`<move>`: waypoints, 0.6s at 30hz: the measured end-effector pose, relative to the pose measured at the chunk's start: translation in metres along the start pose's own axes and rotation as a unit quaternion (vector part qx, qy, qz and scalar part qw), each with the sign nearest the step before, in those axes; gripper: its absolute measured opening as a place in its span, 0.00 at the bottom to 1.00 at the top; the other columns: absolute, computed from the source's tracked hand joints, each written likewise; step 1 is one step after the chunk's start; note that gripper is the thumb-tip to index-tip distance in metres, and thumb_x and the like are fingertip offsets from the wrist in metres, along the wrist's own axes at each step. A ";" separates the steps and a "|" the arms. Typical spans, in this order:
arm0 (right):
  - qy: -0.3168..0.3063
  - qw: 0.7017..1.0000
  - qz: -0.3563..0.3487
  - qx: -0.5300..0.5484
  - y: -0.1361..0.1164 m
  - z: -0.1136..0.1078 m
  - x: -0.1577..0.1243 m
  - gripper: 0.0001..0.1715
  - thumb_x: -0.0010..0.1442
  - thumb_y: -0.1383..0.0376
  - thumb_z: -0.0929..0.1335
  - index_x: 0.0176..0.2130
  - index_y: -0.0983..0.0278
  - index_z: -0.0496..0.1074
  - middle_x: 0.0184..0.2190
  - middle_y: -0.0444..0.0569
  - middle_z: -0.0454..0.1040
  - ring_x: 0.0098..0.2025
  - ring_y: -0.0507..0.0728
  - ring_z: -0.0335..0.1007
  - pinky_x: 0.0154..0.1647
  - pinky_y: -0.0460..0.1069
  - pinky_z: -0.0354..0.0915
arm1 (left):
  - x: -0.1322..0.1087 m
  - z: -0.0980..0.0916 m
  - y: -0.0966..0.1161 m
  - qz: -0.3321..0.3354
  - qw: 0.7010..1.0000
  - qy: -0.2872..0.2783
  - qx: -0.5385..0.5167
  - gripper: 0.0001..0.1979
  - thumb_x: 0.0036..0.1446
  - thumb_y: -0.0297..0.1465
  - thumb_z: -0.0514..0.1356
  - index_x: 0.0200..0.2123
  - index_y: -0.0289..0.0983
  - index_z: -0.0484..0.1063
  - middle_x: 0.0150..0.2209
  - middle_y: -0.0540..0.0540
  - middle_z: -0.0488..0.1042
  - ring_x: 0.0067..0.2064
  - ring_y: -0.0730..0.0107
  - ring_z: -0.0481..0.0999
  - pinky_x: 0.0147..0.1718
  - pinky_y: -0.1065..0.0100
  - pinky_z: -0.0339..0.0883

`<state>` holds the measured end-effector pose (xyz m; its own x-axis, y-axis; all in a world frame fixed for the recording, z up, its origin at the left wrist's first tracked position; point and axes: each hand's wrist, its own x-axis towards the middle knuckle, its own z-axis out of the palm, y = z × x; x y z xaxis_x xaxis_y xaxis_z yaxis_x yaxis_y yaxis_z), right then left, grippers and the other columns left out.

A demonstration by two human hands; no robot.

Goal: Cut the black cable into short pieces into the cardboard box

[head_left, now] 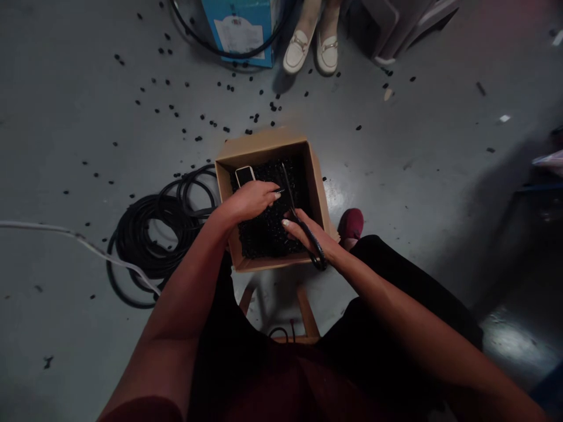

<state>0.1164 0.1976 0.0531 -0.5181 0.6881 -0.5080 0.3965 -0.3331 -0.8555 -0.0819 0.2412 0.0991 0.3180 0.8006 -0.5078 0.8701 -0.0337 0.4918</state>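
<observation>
A cardboard box (317, 193) full of small black pieces (264, 231) sits before my knees. My left hand (250, 199) hovers over the pile with its fingers curled and pinched at the end of a thin black cable (288, 184). My right hand (308, 234) is wrapped round the thicker part of the same black cable, which loops over my wrist at the box's near edge. A phone (245, 175) lies in the box's far left corner, just beyond my left hand.
A coil of black cable (149, 234) lies on the grey floor left of the box, with a white cable (88, 246) crossing it. Black pieces (176, 111) are scattered over the floor. Another person's white shoes (312, 50) and a blue box (241, 29) stand beyond. My red shoe (350, 224) is beside the box.
</observation>
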 end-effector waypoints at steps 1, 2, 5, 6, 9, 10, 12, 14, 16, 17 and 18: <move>-0.001 1.000 -0.001 0.000 0.001 0.000 0.000 0.21 0.61 0.48 0.65 0.43 0.61 0.65 0.32 0.45 0.70 0.34 0.55 0.66 0.37 0.50 0.63 | 0.000 0.001 -0.001 0.009 1.000 0.000 0.007 0.19 0.62 0.31 0.48 0.50 0.33 0.73 0.46 0.42 0.78 0.47 0.63 0.76 0.48 0.68 0.66; -0.003 1.000 -0.003 -0.001 0.002 0.001 0.000 0.20 0.61 0.48 0.64 0.41 0.61 0.64 0.30 0.44 0.69 0.32 0.54 0.65 0.35 0.49 0.62 | 0.000 0.002 -0.002 0.015 1.000 0.001 0.013 0.19 0.62 0.31 0.48 0.50 0.33 0.74 0.46 0.42 0.78 0.47 0.63 0.76 0.48 0.68 0.66; -0.003 1.000 -0.005 0.009 0.004 0.003 -0.001 0.18 0.63 0.49 0.61 0.37 0.61 0.62 0.25 0.41 0.64 0.27 0.52 0.62 0.30 0.47 0.60 | 0.001 0.004 -0.002 0.016 1.000 0.000 0.021 0.17 0.63 0.31 0.48 0.47 0.33 0.74 0.44 0.42 0.78 0.46 0.64 0.76 0.46 0.69 0.66; 0.000 1.000 -0.006 0.016 0.005 0.004 -0.001 0.18 0.63 0.49 0.61 0.36 0.61 0.61 0.25 0.40 0.64 0.26 0.51 0.61 0.29 0.47 0.60 | 0.001 0.005 -0.001 0.011 1.000 -0.003 0.022 0.17 0.63 0.30 0.48 0.46 0.33 0.74 0.44 0.41 0.78 0.45 0.64 0.76 0.46 0.69 0.66; 0.003 0.999 0.005 0.039 0.008 0.009 -0.003 0.17 0.62 0.49 0.62 0.35 0.60 0.60 0.23 0.39 0.62 0.24 0.50 0.60 0.25 0.46 0.59 | 0.003 0.008 0.002 -0.013 0.999 -0.018 0.026 0.17 0.63 0.30 0.48 0.42 0.32 0.75 0.40 0.40 0.78 0.42 0.63 0.76 0.44 0.68 0.66; 0.002 0.999 0.015 0.052 0.010 0.012 -0.003 0.17 0.61 0.49 0.62 0.34 0.60 0.60 0.23 0.39 0.62 0.23 0.50 0.60 0.24 0.46 0.59 | 0.004 0.010 0.003 -0.026 0.999 -0.028 0.028 0.17 0.63 0.30 0.47 0.40 0.32 0.75 0.39 0.39 0.78 0.42 0.63 0.76 0.43 0.67 0.66; -0.004 0.995 0.036 0.088 0.015 0.018 -0.004 0.17 0.61 0.49 0.63 0.34 0.60 0.59 0.22 0.38 0.61 0.21 0.50 0.59 0.22 0.45 0.59 | 0.007 0.014 0.004 -0.047 0.997 -0.049 0.040 0.17 0.63 0.30 0.48 0.38 0.32 0.76 0.39 0.39 0.78 0.42 0.62 0.76 0.43 0.66 0.66; -0.015 0.990 0.054 0.129 0.019 0.024 -0.006 0.18 0.60 0.50 0.64 0.33 0.60 0.58 0.21 0.37 0.60 0.20 0.49 0.58 0.20 0.45 0.59 | 0.009 0.018 0.003 -0.057 0.994 -0.075 0.062 0.15 0.62 0.30 0.49 0.37 0.33 0.76 0.40 0.39 0.78 0.43 0.62 0.76 0.45 0.66 0.66; -0.026 0.983 0.069 0.166 0.023 0.029 -0.007 0.19 0.58 0.50 0.65 0.33 0.60 0.57 0.21 0.37 0.60 0.19 0.48 0.57 0.18 0.44 0.59 | 0.012 0.021 0.001 -0.059 0.989 -0.101 0.086 0.14 0.61 0.30 0.51 0.36 0.33 0.77 0.40 0.39 0.78 0.44 0.61 0.76 0.45 0.66 0.65; -0.030 0.980 0.076 0.182 0.024 0.030 -0.007 0.19 0.58 0.49 0.65 0.33 0.60 0.57 0.21 0.37 0.59 0.19 0.48 0.57 0.17 0.44 0.58 | 0.013 0.022 0.000 -0.058 0.988 -0.112 0.092 0.13 0.60 0.29 0.52 0.35 0.34 0.77 0.40 0.39 0.78 0.45 0.61 0.76 0.46 0.66 0.65; -0.034 0.977 0.084 0.194 0.024 0.031 -0.008 0.19 0.57 0.49 0.65 0.33 0.60 0.57 0.21 0.36 0.59 0.19 0.48 0.57 0.16 0.44 0.58 | 0.014 0.023 -0.001 -0.056 0.987 -0.120 0.094 0.13 0.60 0.29 0.52 0.34 0.34 0.77 0.40 0.40 0.78 0.45 0.61 0.76 0.46 0.66 0.65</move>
<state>0.1062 0.1639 0.0331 -0.5245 0.5627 -0.6390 0.1695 -0.6664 -0.7260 -0.0698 0.2388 0.0752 0.2768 0.6424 -0.7147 0.9519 -0.0815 0.2954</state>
